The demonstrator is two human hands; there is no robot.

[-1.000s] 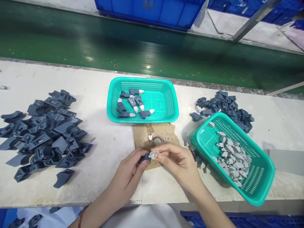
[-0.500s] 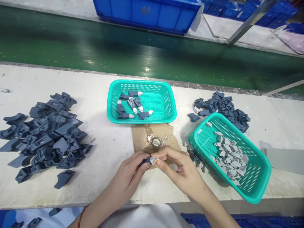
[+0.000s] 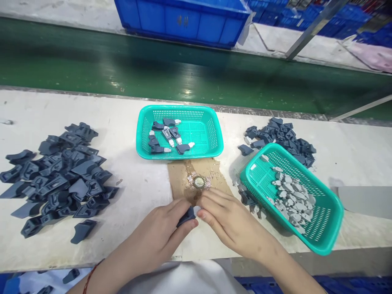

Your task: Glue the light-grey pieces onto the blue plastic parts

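Observation:
Between the thumb and fingers of my left hand (image 3: 170, 224) is a dark grey plastic piece (image 3: 186, 217). My right hand (image 3: 225, 218) pinches a small light grey plastic piece (image 3: 197, 210) against the dark one's end; the fingers hide most of the joint. Just beyond my hands, a small round metal-rimmed dish (image 3: 199, 182) sits on a wet sheet of brown cardboard (image 3: 177, 179). Behind it stands a green basket (image 3: 219, 151) with several dark pieces that have light tips. At the right, a tilted green basket (image 3: 335, 228) holds many loose light grey pieces.
A large heap of dark grey pieces (image 3: 61, 179) covers the left of the white table (image 3: 137, 192). Another dark heap (image 3: 284, 136) lies behind the right basket. Beyond the table's far edge runs a green strip (image 3: 92, 65), with a blue crate (image 3: 183, 20) behind it.
My left hand has turned the dark piece slightly, and my right fingers have closed further over the light piece. The whole view has shifted a little.

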